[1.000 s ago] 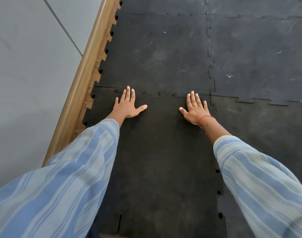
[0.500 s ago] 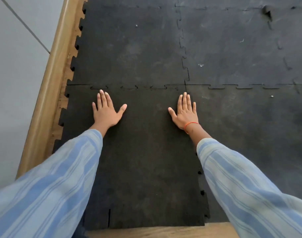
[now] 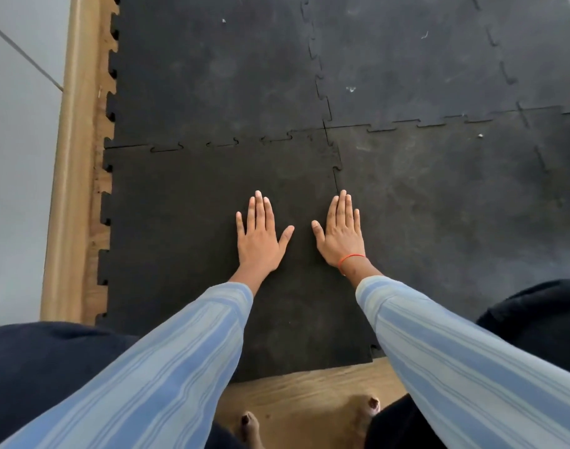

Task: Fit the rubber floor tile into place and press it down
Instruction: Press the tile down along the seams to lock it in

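The black rubber floor tile point(image 3: 180, 228) lies flat in the near left corner of the mat, its toothed edges meshed with the tile beyond it point(image 3: 212, 76) and the tile to its right point(image 3: 439, 205). My left hand point(image 3: 259, 236) rests palm down on the tile's right half, fingers extended and holding nothing. My right hand point(image 3: 340, 233), with an orange thread at the wrist, lies flat just beside it, close to the right-hand seam point(image 3: 337, 176). Both hands are a thumb's width apart.
A wooden border point(image 3: 73, 189) runs along the left of the tiles, with grey floor point(image 3: 14, 189) beyond it. Bare wooden floor point(image 3: 309, 396) shows at the tile's near edge, where my toes and dark-clad knees appear. More interlocked black tiles fill the far and right side.
Both hands have slid back from the far seam toward me and come closer together, now near the tile's right side. The view has tilted down, so my knees and toes show.
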